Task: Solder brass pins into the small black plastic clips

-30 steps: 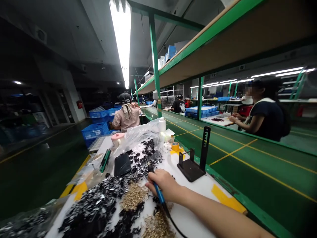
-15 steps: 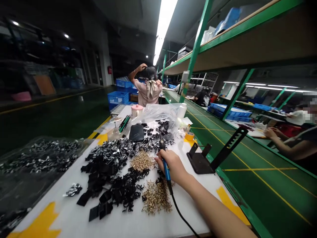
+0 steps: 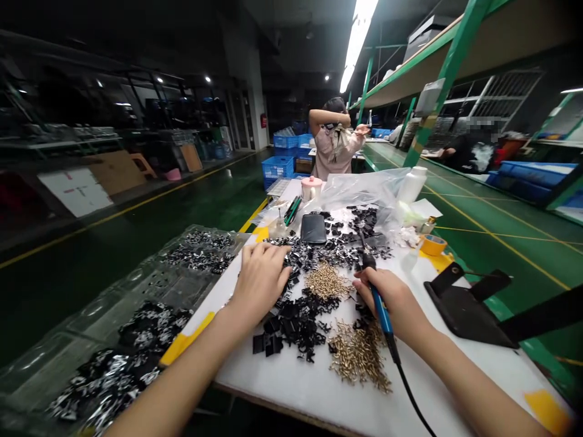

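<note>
My right hand (image 3: pixel 394 300) is closed around a blue soldering iron (image 3: pixel 381 306), its tip pointing away over the small black parts. My left hand (image 3: pixel 262 273) is over the left side of the black parts pile (image 3: pixel 296 321), palm down with fingers bent and somewhat apart; nothing shows in it. Between the hands lies a heap of small brass pieces (image 3: pixel 325 280), and a second brass heap (image 3: pixel 359 355) sits nearer the front edge. A dark phone-like slab (image 3: pixel 313 229) lies beyond the heaps.
Clear trays (image 3: pixel 159 285) of black and silvery parts stand left of the white table (image 3: pixel 291 388). A black metal stand (image 3: pixel 473 303) and a tape roll (image 3: pixel 432 244) are at the right. Beyond are a lidded mug (image 3: pixel 311 188), a white bottle (image 3: pixel 412 184) and a seated person (image 3: pixel 334 145).
My left hand has come into view over the black parts. The view has turned left, showing more trays. My right hand still holds the iron. The person ahead has moved their arms.
</note>
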Tool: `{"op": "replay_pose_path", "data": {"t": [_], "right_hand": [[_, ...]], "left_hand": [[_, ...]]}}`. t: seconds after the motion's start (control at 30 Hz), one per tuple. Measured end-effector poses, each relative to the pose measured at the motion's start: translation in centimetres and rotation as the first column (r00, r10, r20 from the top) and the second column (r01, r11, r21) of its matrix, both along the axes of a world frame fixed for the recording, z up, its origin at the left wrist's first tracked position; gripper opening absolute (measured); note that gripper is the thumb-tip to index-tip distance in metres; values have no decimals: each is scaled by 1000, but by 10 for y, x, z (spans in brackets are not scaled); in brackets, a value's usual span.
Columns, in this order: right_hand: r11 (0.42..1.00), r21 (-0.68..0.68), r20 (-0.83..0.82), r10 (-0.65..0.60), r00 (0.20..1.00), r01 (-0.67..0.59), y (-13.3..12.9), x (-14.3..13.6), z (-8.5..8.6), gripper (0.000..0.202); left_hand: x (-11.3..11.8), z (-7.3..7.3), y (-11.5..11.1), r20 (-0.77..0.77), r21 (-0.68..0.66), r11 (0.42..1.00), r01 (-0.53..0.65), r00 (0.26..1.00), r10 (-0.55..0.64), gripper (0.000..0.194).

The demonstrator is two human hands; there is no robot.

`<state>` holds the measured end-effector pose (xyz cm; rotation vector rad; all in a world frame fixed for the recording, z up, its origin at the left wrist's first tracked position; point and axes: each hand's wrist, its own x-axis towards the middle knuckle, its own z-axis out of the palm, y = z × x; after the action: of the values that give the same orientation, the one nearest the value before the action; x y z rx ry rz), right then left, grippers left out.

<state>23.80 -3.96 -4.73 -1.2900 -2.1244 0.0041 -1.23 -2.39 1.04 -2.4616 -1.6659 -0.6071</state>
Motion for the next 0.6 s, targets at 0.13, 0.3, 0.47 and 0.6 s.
{"op": "replay_pose_path", "data": {"t": [0.13,0.3,0.47,0.6], "right_hand": [[999,39,19,7,1000,-8,1,2,-2,22],[997,75,55,23,998,-27,1,3,-3,21],[994,99,41,49,998,-53,-1,2,-2,22],[996,70,37,61,997,-64,-2,-1,-3,22]], "left_hand": [[1,-12,28,-146,-61,997,-42,989,32,18],[-1,-22,38,-157,-79,997,6,987,-18,14],[-11,-19,31,-87,-85,996,13,996,-20,16],[-17,-12,31,1,-84,996,7,1000,-7,18]]}}
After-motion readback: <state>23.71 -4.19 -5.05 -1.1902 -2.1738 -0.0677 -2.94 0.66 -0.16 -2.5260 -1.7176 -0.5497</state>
